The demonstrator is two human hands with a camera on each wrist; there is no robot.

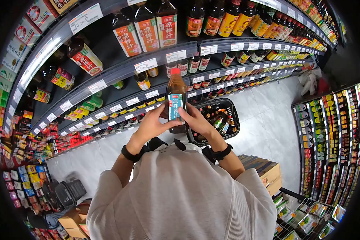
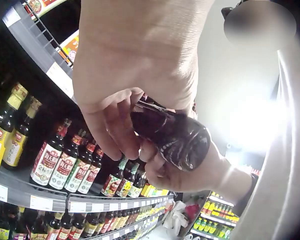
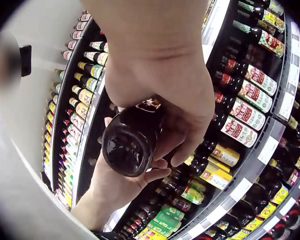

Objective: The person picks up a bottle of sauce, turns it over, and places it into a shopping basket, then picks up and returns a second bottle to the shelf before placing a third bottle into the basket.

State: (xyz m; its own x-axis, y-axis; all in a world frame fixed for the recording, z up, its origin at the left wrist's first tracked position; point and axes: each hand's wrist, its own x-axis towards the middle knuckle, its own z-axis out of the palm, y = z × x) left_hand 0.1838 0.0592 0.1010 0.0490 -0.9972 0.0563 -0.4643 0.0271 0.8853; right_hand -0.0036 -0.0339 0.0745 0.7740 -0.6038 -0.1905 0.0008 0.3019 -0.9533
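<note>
Head view: holding a brown bottle [image 1: 177,86] in front of the torso with a left hand [image 1: 153,121] and a right hand [image 1: 201,121]. Pointing the red cap [image 1: 175,71] away from the body, with the base nearer the torso and the blue front label [image 1: 175,103] facing up toward the camera. Gripping with the left hand partly closed, spanning the bottle's width at the lower body, and extending the thumb across the label's lower part. Gripping likewise with the right hand partly closed, wrapping the opposite side and pressing the thumb to the label.

Left wrist view: showing the dark base between both hands, with fingers curling along the sides. Right wrist view: showing the rounded base end-on, with both hands contacting the bottle from opposite sides.

Head view, surroundings: resting on the tiled floor [image 1: 260,108], just beside the right forearm in the picture, a black basket [image 1: 237,129] containing several bottles [image 1: 220,121]. Rising ahead of the hands, a curved shelf unit [image 1: 123,73] carrying rows of sauce bottles [image 1: 147,30] and price tags [image 1: 97,86]. Lying beyond the right elbow, a cardboard box [image 1: 271,178]. Encircling the wrists, black bands [image 1: 223,152].
</note>
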